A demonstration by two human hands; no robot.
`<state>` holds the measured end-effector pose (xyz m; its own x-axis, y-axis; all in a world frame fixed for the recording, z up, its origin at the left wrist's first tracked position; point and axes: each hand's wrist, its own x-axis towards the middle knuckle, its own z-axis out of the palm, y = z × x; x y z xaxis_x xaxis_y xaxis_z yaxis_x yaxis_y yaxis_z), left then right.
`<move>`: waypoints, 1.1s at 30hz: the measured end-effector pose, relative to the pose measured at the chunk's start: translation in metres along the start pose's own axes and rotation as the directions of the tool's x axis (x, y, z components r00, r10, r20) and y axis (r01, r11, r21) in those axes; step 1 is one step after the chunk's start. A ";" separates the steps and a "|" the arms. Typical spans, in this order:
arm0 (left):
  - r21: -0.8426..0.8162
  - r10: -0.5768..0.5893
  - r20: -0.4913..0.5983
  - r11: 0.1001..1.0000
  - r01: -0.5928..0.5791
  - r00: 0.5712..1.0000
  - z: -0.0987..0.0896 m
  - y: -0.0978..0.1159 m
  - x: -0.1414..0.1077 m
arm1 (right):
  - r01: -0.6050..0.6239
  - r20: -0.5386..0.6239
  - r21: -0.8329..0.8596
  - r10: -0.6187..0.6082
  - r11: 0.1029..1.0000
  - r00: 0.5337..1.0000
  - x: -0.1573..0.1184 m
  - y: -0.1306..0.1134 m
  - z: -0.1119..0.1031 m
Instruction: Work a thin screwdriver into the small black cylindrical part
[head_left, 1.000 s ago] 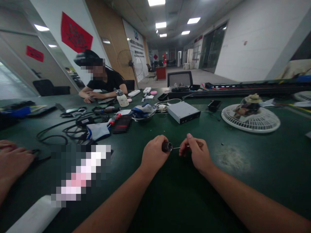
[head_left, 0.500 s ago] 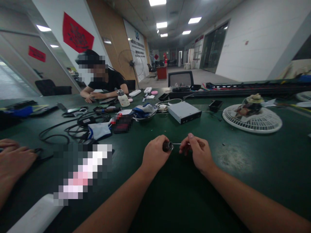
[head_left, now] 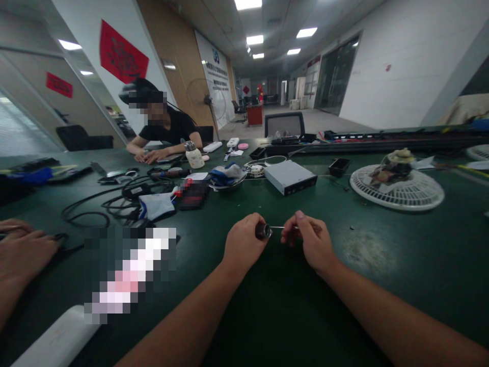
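A small dark cylinder (head_left: 263, 231) sits at lower center of the frame, pinched in my left hand (head_left: 242, 243). A thin metal rod (head_left: 278, 227) runs rightward from it into my right hand (head_left: 307, 242), also pinching, above the green workbench (head_left: 405, 290).

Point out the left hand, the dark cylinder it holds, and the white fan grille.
left hand (head_left: 243, 243), head view, on the back of the hand
dark cylinder (head_left: 263, 231), head view, on its exposed end
white fan grille (head_left: 428, 196), head view, on the outer ring
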<state>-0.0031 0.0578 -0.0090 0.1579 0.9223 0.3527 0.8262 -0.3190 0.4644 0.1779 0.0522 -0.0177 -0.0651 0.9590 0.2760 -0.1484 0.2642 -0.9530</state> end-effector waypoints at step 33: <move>0.006 -0.044 0.016 0.999 0.044 0.999 -0.001 0.002 0.000 | -0.002 -0.002 -0.052 0.002 0.999 1.000 -0.002 -0.004 0.001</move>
<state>-0.0018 0.0573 -0.0075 0.1300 0.9388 0.3189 0.8358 -0.2768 0.4742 0.1774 0.0492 -0.0144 -0.0631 0.9596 0.2740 -0.0965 0.2674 -0.9587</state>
